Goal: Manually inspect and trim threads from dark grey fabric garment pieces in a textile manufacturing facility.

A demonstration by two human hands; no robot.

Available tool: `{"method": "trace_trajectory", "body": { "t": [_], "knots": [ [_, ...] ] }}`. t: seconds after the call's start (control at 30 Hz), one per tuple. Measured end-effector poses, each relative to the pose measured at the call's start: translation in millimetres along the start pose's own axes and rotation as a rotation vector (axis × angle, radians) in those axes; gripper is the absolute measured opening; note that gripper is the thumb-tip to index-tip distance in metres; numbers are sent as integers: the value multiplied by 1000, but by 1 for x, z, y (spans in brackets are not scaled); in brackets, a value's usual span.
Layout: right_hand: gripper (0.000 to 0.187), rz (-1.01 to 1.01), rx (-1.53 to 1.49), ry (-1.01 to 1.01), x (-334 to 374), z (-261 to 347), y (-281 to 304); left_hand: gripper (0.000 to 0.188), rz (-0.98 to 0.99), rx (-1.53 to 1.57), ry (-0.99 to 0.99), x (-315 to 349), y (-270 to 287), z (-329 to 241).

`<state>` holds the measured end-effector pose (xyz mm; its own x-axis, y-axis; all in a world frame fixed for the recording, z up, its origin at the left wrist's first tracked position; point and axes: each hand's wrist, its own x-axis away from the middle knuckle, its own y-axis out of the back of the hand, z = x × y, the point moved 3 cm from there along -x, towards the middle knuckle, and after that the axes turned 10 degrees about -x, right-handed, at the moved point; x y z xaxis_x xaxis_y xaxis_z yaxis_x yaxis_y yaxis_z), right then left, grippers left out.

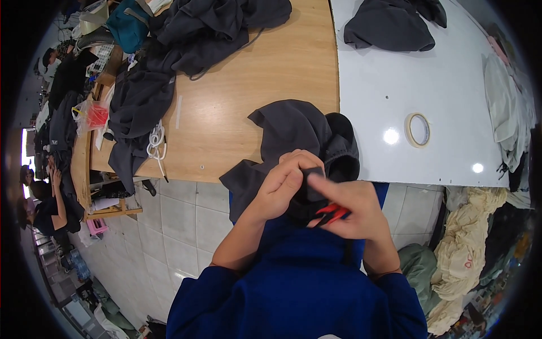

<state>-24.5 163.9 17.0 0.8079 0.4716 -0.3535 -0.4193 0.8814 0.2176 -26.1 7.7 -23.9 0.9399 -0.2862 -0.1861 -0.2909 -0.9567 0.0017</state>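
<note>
A dark grey garment (pixel 291 124) lies bunched over the table's front edge, part of it hanging toward my lap. My left hand (pixel 285 183) is closed round a fold of it, thumb on top. Close beside it, my right hand (pixel 361 206) is slightly blurred, its thumb reaching to the cloth at the left fingertips. Tucked in the right palm is a small red and black tool (pixel 337 212) that looks like thread snips; the hand covers most of it. A gathered, dark opening of the garment (pixel 341 152) shows just beyond the right hand.
More dark grey garments (pixel 197 28) are heaped on the wooden table (pixel 226 113) at far left, beside white cord (pixel 157 144). On the white tabletop (pixel 384 124) at right are a tape roll (pixel 418 130) and grey cloth (pixel 389 25). Cream fabric (pixel 466 243) is piled below. People work at far left.
</note>
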Motion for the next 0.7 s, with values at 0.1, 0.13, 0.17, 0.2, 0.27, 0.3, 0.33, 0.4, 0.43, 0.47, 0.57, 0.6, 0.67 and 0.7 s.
{"method": "trace_trajectory", "body": {
  "t": [0.1, 0.13, 0.17, 0.2, 0.27, 0.3, 0.33, 0.4, 0.43, 0.47, 0.57, 0.6, 0.67, 0.7],
  "knots": [
    [56, 207, -45, 105, 5, -5, 4, 58, 10, 31, 23, 0, -1, 6],
    [56, 260, -103, 194, 7, -5, 4, 58, 11, 32, 23, 0, -1, 9],
    [58, 220, -122, 238, 4, -6, 6, 61, 4, 101, 43, 2, 0, 13],
    [58, 221, -124, 239, 6, -4, 6, 64, -3, 169, 63, 3, 0, 15],
    [60, -50, -213, -202, 11, -12, 12, 57, -38, 223, 78, 2, 1, 13],
    [63, -147, -187, -284, 13, -18, 11, 50, -72, 278, 92, 0, 2, 12],
    [54, -205, -219, -338, 14, -26, 12, 50, -71, 279, 92, 0, 1, 8],
    [33, -325, -358, -472, 19, -44, 14, 32, -224, 351, 336, 2, 3, 9],
    [33, -327, -358, -471, 21, -47, 16, 29, -220, 442, 329, 1, 6, 11],
    [26, -379, -456, -522, 25, -50, 16, 29, -223, 440, 330, 2, 8, 13],
    [24, -453, -545, -579, 33, -55, 17, 32, -310, 407, 372, 6, 13, 23],
    [25, -476, -533, -583, 35, -56, 18, 32, -309, 408, 374, 8, 14, 24],
    [24, -495, -519, -567, 36, -58, 17, 30, -342, 463, 386, 9, 17, 26],
    [24, -512, -505, -548, 36, -58, 17, 29, -354, 479, 382, 9, 18, 25]
  ]
}}
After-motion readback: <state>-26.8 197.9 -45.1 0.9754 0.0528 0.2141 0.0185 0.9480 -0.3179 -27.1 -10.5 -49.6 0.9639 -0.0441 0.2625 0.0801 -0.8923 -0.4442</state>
